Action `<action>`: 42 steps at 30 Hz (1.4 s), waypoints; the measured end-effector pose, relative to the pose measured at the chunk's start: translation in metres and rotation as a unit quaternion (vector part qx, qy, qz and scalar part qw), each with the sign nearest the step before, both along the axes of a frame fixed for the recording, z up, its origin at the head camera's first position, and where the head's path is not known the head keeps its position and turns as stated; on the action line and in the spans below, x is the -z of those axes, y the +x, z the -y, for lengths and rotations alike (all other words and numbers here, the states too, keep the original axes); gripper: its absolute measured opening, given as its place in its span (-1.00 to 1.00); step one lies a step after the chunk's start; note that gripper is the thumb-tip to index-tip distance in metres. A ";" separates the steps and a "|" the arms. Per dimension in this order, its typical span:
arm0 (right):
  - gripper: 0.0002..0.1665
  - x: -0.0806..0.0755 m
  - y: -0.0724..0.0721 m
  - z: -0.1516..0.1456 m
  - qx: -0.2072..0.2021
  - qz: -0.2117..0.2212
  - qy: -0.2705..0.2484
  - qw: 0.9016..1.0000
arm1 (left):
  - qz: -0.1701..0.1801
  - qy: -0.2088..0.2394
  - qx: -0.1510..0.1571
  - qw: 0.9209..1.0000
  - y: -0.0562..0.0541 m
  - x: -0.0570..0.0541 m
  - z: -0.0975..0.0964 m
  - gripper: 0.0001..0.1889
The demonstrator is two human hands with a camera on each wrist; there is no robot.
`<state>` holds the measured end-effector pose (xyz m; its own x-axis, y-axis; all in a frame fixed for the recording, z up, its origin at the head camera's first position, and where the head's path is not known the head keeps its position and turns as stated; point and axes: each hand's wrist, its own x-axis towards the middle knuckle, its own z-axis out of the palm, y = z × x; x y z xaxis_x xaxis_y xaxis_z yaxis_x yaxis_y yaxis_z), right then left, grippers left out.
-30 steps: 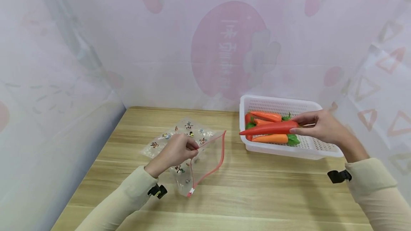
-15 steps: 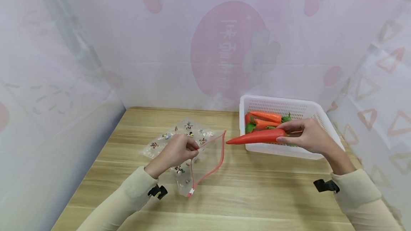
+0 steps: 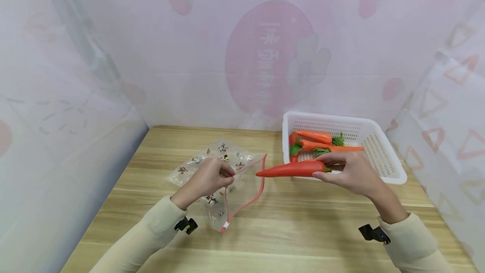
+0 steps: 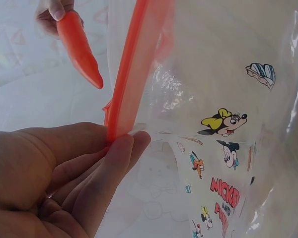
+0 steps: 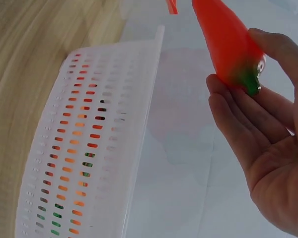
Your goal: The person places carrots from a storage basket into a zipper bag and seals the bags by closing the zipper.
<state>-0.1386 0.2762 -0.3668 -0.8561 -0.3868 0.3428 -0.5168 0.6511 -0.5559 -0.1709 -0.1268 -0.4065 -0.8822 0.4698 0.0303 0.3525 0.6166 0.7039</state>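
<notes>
Both sleeves [image 3: 134, 237] are cream and long, with wide cuffs [image 3: 166, 214]. A black angular fitting [image 3: 185, 225], apparently strap-mounted, projects from each cuff.

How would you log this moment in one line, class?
left hand: pinches bag | right hand: holds red pepper by stem end, tip toward bag | bag: mouth open | basket: carrots inside

The red pepper [image 3: 291, 169] in the right hand [image 3: 350, 172] looks like smooth, shiny plastic. The bag [image 4: 208, 94] in the left hand [image 3: 208, 180] is shiny, clear plastic. Under them, the surface [image 3: 295, 231] looks wooden.
</notes>
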 end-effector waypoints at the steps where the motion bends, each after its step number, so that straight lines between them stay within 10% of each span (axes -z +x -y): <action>1: -0.64 0.000 0.001 0.003 -0.004 -0.003 0.000 1.000 | 0.000 -0.001 0.000 1.000 0.000 0.000 0.000 -0.92; 20: -0.58 0.010 0.010 0.064 -0.028 -0.133 0.064 0.989 | 0.018 0.004 -0.002 1.000 0.001 -0.001 -0.004 -0.93; 42: -0.66 0.064 0.010 0.121 0.026 -0.082 0.053 0.995 | 0.015 0.002 0.007 1.000 0.002 -0.002 -0.008 -0.92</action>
